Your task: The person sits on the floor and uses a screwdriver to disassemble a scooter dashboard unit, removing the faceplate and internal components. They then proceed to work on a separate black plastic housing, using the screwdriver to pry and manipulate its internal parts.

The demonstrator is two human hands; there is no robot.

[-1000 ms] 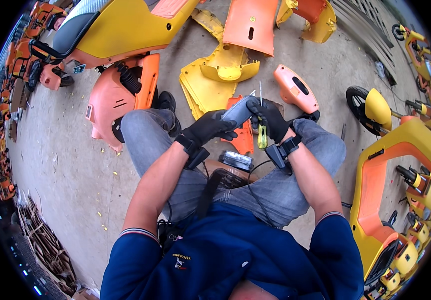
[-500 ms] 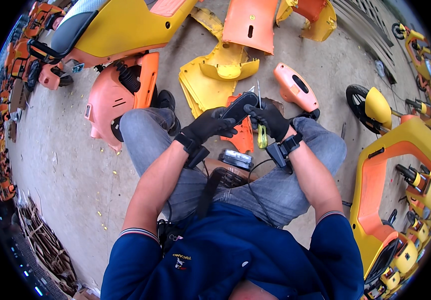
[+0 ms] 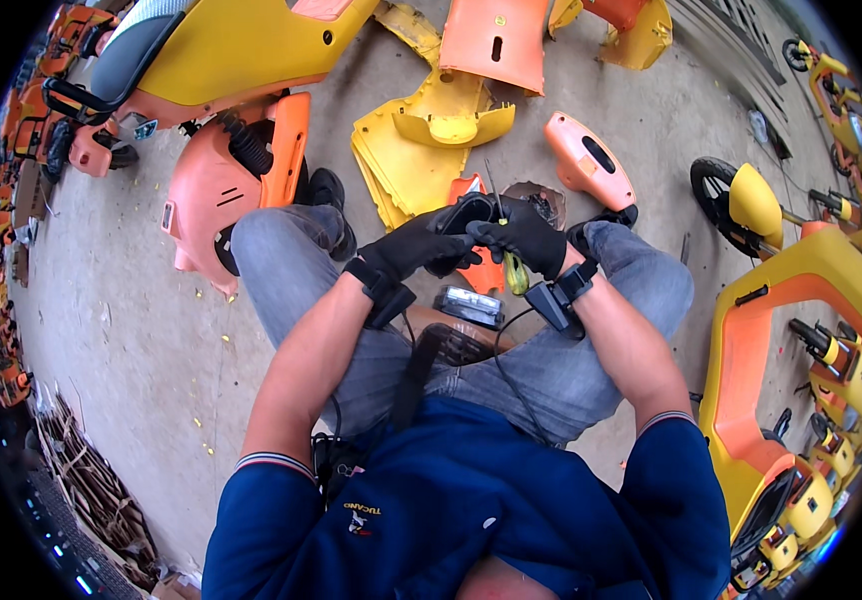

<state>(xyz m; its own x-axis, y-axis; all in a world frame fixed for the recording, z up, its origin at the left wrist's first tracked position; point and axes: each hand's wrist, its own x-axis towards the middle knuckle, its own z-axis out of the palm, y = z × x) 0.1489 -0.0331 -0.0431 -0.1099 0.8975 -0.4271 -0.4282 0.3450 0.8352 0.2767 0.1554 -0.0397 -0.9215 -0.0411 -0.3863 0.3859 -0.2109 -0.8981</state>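
Note:
Between my knees, both hands wear black gloves. My left hand (image 3: 413, 243) is closed around a dark, elongated part (image 3: 473, 210), whose kind I cannot make out. My right hand (image 3: 533, 238) meets it from the other side, fingers against the part. That hand also grips a screwdriver (image 3: 516, 275); its yellow-green handle hangs below the fingers and its thin shaft points up and away. Under the hands lies an orange plastic piece (image 3: 481, 276) on the ground. Nearer to me is a clear-fronted, lamp-like block (image 3: 469, 306), between my thighs.
Yellow body panels (image 3: 406, 165) and an orange panel (image 3: 494, 45) lie ahead. A salmon-coloured shell (image 3: 206, 195) stands by my left knee, beneath a yellow scooter body (image 3: 251, 55). Beyond my right foot is an orange cover (image 3: 591, 165). A yellow-orange frame (image 3: 736, 370) stands at right.
The dark part has turned and come closer between my hands, more covered by the fingers. The screwdriver's shaft now leans further left, and its handle has shifted slightly left.

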